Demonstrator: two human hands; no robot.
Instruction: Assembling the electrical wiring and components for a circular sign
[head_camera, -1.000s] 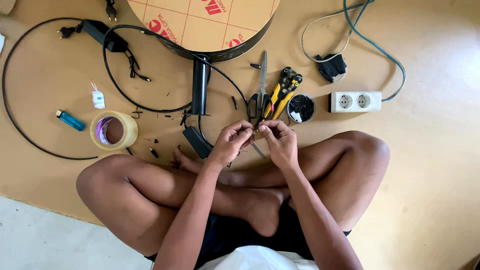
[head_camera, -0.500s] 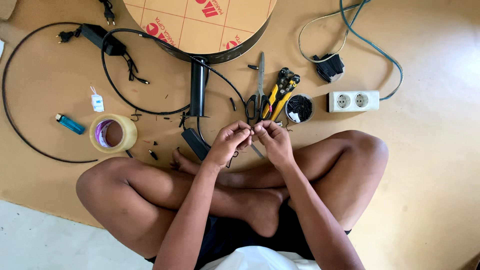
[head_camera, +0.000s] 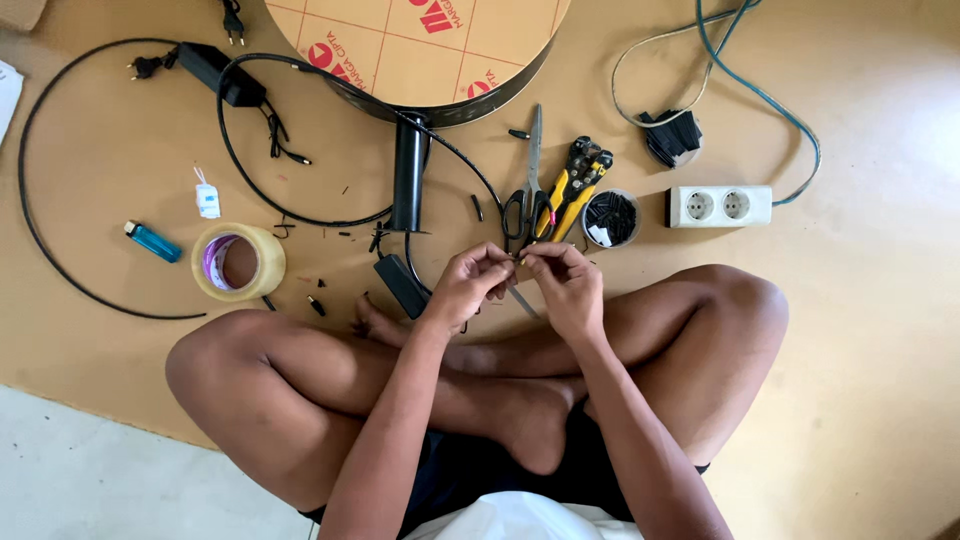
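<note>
Black wire (head_camera: 455, 170) runs down to the left hand (head_camera: 468, 288) and right hand (head_camera: 562, 285), whose fingertips pinch its end together above the crossed legs; scissors (head_camera: 530, 175) lie on the floor (head_camera: 880, 330) just beyond.

I sit cross-legged, knees spread wide to left and right, feet tucked in near my body. Both forearms reach forward from the near edge and converge over my crossed shins. My left hand (head_camera: 468, 285) is curled, fingertips pinched together and pointing right. My right hand (head_camera: 566, 285) mirrors it, fingers bent and pinched leftward. The two sets of fingertips meet, touching, at the far end.
</note>
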